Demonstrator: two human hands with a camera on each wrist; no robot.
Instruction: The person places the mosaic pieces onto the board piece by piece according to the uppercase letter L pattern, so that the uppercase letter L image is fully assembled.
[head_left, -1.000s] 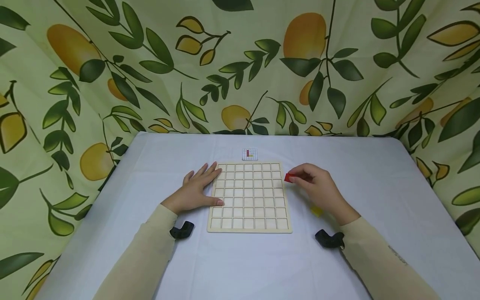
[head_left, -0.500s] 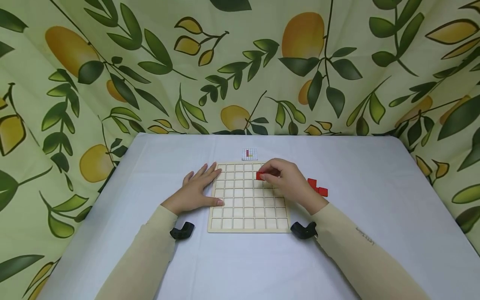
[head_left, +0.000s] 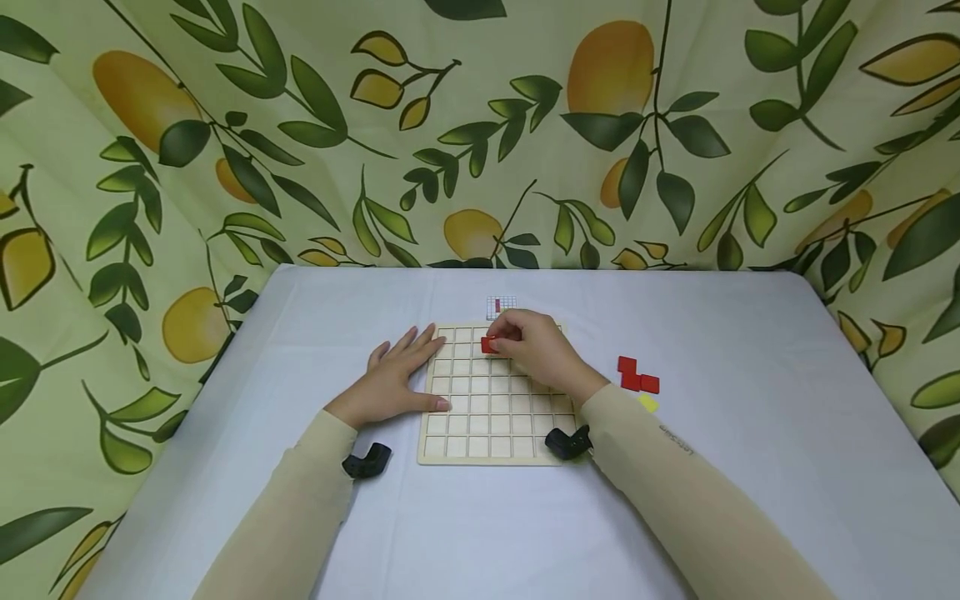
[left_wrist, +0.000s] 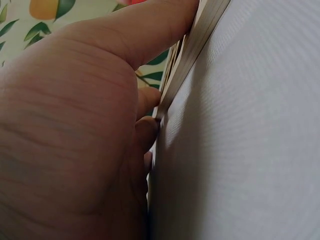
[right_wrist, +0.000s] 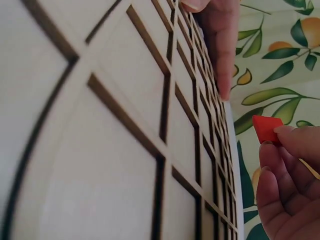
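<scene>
A pale wooden grid board lies on the white-covered table. My left hand rests on its left edge with the fingers spread; in the left wrist view the thumb touches the board's side. Over the upper part of the board, my right hand pinches a red square tile between thumb and fingertips. The right wrist view shows that red tile held clear of the board's surface.
Several red tiles lie right of the board, with a yellow tile just below them. Beyond the board's far edge is a small printed grid card, partly covered by the right hand. A fruit-patterned cloth hangs behind the table.
My right hand has carried the red tile leftward from beside the board to above its upper rows, uncovering the loose tiles on the right. The left hand has stayed in place.
</scene>
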